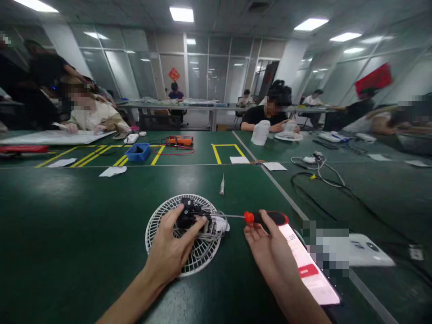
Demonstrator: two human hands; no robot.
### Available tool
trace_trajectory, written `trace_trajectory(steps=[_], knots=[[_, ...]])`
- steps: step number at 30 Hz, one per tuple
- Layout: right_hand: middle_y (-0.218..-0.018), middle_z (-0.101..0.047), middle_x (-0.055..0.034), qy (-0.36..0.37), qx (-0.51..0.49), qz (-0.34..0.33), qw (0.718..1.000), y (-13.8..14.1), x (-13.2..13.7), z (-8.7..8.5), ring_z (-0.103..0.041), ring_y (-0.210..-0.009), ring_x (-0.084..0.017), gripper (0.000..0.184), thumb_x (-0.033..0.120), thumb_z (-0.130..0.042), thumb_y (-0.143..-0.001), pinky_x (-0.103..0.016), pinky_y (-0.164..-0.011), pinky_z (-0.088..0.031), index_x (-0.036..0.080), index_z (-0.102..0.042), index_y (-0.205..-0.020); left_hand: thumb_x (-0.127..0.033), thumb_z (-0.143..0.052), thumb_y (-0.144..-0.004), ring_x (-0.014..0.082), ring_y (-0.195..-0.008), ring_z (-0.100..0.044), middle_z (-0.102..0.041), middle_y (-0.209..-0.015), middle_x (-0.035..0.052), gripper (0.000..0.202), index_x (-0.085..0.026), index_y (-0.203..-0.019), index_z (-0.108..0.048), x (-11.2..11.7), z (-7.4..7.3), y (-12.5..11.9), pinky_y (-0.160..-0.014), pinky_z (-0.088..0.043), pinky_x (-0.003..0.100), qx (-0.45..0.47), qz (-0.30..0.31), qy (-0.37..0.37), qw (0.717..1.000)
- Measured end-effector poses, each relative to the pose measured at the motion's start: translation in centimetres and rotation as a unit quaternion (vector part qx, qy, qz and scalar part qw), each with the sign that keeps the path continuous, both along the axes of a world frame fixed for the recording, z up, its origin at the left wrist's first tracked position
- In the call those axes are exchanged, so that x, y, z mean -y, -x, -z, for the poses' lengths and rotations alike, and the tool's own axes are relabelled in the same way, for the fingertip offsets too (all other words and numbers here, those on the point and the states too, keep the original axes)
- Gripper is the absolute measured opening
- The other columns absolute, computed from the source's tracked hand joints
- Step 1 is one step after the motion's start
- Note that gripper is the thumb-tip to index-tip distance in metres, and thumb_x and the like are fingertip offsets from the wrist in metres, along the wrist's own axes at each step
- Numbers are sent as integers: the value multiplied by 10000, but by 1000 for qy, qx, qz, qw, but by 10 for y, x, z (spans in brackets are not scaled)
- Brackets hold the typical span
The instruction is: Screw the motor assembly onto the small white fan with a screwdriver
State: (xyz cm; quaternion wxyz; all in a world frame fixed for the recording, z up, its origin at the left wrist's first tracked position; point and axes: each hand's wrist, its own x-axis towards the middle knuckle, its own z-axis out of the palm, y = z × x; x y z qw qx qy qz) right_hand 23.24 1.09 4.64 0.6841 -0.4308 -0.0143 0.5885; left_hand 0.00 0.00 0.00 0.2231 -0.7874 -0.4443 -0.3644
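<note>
My left hand [173,240] grips a black motor unit [186,213] over a round white fan grille [158,225] on the green table. My right hand [266,243] is closed on the black and red handle of a screwdriver [258,218]. Its shaft points left and reaches the motor unit; the tip's exact contact is hard to make out. A coiled grey cord with a white plug [221,223] lies across the grille's right side. Beyond the grille is a small clear-handled screwdriver [222,185]. A lit phone [312,270] lies beside my right hand, partly behind it.
A blue bin [138,152] and an orange multimeter [181,140] with red leads lie farther back. Black and grey cables [330,200] spread across the right side, near a white panel [369,250]. Across the table a person [270,110] sits by a white housing [261,133].
</note>
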Motion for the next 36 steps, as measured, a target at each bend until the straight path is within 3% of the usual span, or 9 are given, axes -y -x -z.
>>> trace_trajectory(steps=[6,9,14,20,22,28,32,36], knots=[[-882,-733,-33,-24,-19,38,999,0,2,-11,-744,-883,-184,224,24,-716,-724,-296,-811,-640,196,-652,-853,-156,-689,-891,335,-1391,-454,-312,-1515,153,477,-314,-1338,-637,1,3,3,-1082,-547,536,10,1,4,1000],[-954,-749,-66,-10,-32,40,999,0,2,-12,-748,-939,-203,220,89,-713,-777,-314,-813,-645,197,-688,-966,-162,-693,-889,339,-1402,-449,-293,-1531,149,479,-316,-1339,-636,1,3,3,-1092,-538,540,11,-2,6,1000],[-903,-742,-48,-9,18,25,999,1,0,-5,-743,-820,-174,291,200,-762,-828,-252,-697,-631,199,-694,-1110,-162,-702,-882,347,-1403,-450,-281,-1543,148,485,-323,-1336,-641,2,2,2,-1084,-546,534,11,-4,13,1000],[-942,-752,-29,-59,34,50,996,-1,2,-8,-738,-904,-184,401,101,-803,-667,-295,-844,-627,174,-684,-1044,-160,-705,-882,367,-1425,-425,-241,-1580,156,487,-317,-1338,-642,3,3,2,-1088,-535,538,16,-6,10,1000],[-911,-745,-29,-62,16,48,997,-1,3,-10,-730,-901,-179,360,114,-805,-666,-302,-858,-623,171,-682,-1000,-165,-703,-884,366,-1431,-419,-242,-1583,151,496,-324,-1349,-635,3,3,2,-1096,-529,535,13,-8,14,1000],[-820,-714,-4,-22,21,24,999,1,2,-3,-694,-734,-156,302,295,-864,-736,-245,-618,-600,206,-654,-935,-173,-668,-904,347,-1391,-449,-298,-1534,150,483,-336,-1357,-630,5,1,1,-1080,-530,548,18,-13,24,999],[-812,-721,-19,-35,24,21,999,-1,1,-5,-699,-729,-155,283,185,-853,-693,-241,-645,-601,192,-646,-885,-196,-658,-910,357,-1386,-449,-323,-1513,156,441,-318,-1333,-653,6,1,0,-1070,-527,568,35,-8,42,998],[-841,-737,-25,-14,-16,39,999,-2,3,-11,-741,-837,-186,311,35,-683,-626,-305,-776,-631,189,-646,-894,-183,-658,-904,351,-1395,-437,-330,-1515,150,395,-298,-1281,-691,6,4,3,-1087,-507,570,48,7,45,998]])
